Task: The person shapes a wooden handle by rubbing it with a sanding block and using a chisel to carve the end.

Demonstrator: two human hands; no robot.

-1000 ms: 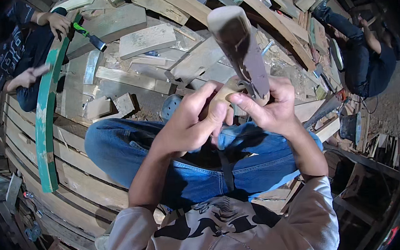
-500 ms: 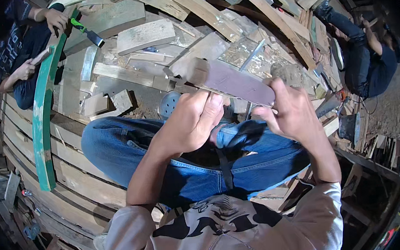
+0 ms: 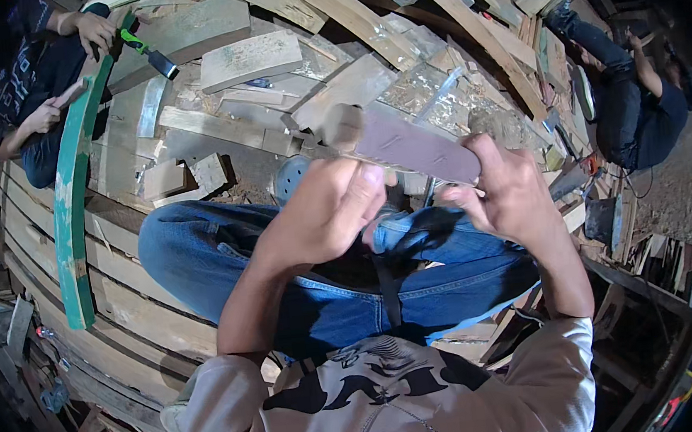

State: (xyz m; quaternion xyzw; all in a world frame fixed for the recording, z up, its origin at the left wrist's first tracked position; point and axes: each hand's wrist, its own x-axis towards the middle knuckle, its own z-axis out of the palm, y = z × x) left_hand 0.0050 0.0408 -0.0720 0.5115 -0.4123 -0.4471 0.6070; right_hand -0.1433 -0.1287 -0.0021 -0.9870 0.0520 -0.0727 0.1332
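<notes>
Above my crossed legs I hold a long, flat purple-grey piece (image 3: pixel 418 144) between both hands. Its face carries a few short slanted marks, and its right end is rounded. My left hand (image 3: pixel 325 210) is closed round the lower edge, thumb on top, with the fingers partly hidden beneath. At the far left end, a brownish blocky part (image 3: pixel 343 128) is blurred; whether it is joined to the flat piece I cannot tell. My right hand (image 3: pixel 506 188) pinches the rounded end between thumb and fingers.
At the left a person holds a small block against a curved green-painted timber (image 3: pixel 75 217). A green-handled chisel (image 3: pixel 149 53) lies beyond. Wood offcuts (image 3: pixel 250 60) and shavings litter the ground ahead. Long planks (image 3: pixel 470 37) cross the far right; another person (image 3: pixel 634 96) sits there.
The flat piece and my right hand have shifted slightly to the right. My grip looks the same, and the person at the left has barely moved.
</notes>
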